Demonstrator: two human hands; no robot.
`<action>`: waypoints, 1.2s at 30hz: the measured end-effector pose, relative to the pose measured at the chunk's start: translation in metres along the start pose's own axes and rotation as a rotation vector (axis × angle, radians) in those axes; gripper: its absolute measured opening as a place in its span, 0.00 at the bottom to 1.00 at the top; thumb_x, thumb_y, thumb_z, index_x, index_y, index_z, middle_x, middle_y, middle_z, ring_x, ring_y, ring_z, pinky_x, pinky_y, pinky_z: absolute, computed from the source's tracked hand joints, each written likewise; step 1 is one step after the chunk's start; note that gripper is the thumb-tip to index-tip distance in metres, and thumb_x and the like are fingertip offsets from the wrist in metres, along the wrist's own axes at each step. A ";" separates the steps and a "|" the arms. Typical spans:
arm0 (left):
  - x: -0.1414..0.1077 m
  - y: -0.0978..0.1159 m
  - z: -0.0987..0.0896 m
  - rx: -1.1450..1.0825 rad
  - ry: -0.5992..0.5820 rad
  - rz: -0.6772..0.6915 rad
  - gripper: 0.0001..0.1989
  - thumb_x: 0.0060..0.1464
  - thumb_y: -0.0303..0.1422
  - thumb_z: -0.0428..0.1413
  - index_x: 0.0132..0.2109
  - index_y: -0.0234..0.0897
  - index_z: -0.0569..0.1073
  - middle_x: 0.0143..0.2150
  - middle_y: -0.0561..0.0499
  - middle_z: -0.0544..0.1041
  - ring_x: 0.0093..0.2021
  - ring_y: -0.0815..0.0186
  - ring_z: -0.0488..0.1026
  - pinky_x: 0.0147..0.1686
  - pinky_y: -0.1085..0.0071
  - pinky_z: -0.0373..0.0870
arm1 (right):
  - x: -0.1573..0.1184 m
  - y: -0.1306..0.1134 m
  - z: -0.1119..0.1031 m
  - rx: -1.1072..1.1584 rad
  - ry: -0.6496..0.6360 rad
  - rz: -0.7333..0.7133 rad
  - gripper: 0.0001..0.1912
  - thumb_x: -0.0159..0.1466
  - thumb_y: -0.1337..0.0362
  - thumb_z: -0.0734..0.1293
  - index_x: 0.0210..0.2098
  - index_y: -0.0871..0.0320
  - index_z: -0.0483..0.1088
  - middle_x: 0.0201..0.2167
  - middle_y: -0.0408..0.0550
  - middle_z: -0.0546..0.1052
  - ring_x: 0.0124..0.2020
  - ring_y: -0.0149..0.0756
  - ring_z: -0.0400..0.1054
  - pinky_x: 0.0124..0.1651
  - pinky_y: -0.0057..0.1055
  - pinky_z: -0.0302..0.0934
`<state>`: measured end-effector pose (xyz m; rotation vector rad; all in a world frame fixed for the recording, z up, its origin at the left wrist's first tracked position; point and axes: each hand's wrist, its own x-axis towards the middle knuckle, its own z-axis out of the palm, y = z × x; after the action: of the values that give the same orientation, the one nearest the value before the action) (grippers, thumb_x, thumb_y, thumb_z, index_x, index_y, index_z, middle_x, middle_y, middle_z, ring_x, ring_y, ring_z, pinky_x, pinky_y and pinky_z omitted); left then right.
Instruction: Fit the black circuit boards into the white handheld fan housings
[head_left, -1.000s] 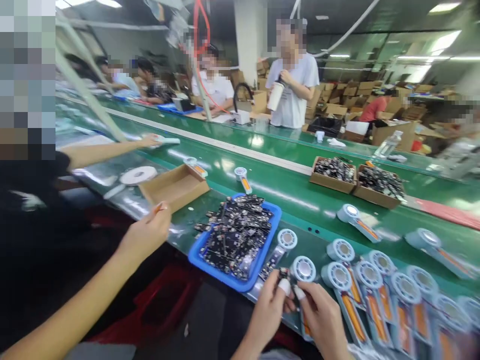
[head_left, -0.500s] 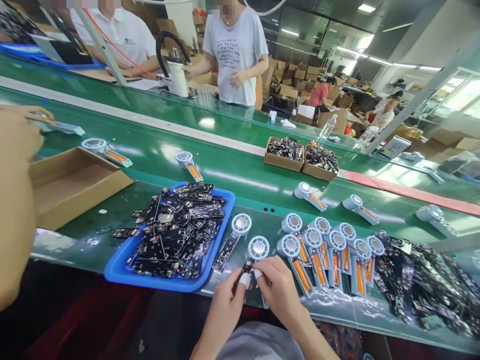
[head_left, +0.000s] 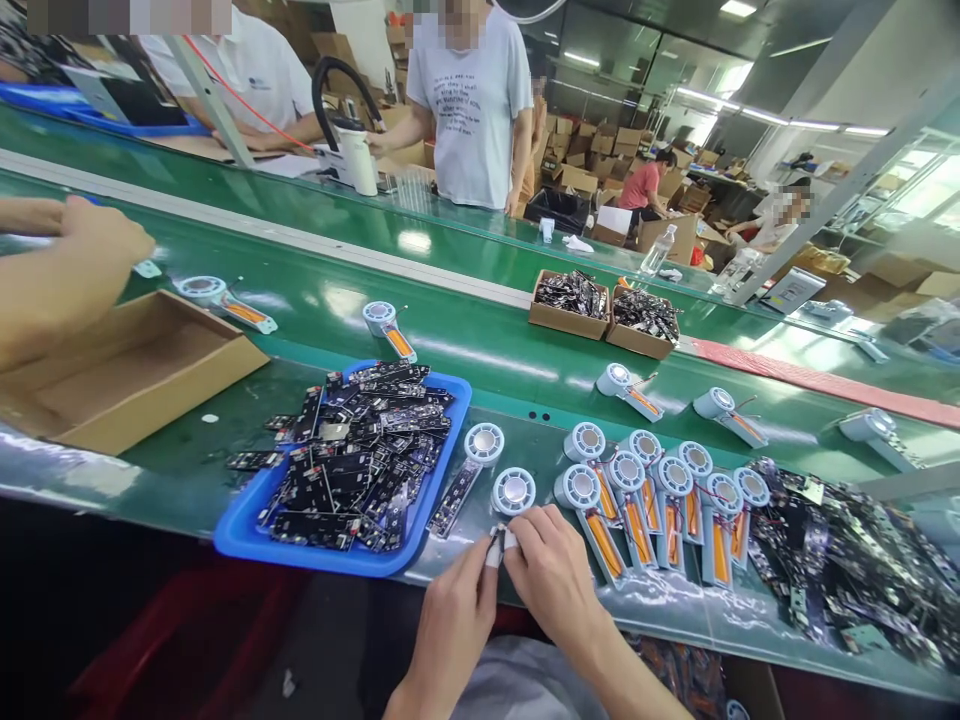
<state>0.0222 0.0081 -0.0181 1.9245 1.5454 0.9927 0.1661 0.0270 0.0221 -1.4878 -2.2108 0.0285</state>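
My left hand point(head_left: 459, 597) is closed on a small dark circuit board point(head_left: 499, 540), mostly hidden by the fingers. Against its other side my right hand point(head_left: 551, 572) is pinched, fingertips touching the board's end. White covers show on fingertips of both hands. Just beyond them lies a light-blue round-headed unit point(head_left: 514, 491), its handle hidden under my hands. Another unit point(head_left: 484, 443) with a board in its handle is up and to the left. The blue tray point(head_left: 463, 400), heaped with black circuit boards point(head_left: 367, 440), stands at the left.
Several blue units with orange handles point(head_left: 604, 540) lie right of my hands, beside a pile of boards point(head_left: 847, 560). More units sit on the green belt point(head_left: 480, 350). An open cardboard box point(head_left: 142, 410) is at left, near another person's arm point(head_left: 67, 270). People are across the line.
Both hands have drawn closer together, and the board between them shows less. The other person's arm at left has moved inward over the box. Units on the belt have shifted slightly right.
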 end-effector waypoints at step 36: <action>0.018 -0.013 -0.033 -0.075 -0.119 0.107 0.18 0.65 0.32 0.45 0.49 0.36 0.79 0.42 0.45 0.86 0.40 0.58 0.84 0.39 0.69 0.80 | 0.011 0.031 -0.030 0.478 -0.208 0.061 0.18 0.70 0.72 0.61 0.56 0.53 0.70 0.45 0.51 0.79 0.46 0.41 0.73 0.50 0.37 0.68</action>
<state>-0.0100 0.0265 -0.0031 1.9935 1.3329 0.9473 0.2021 0.0422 0.0444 -1.3219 -2.1097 0.7092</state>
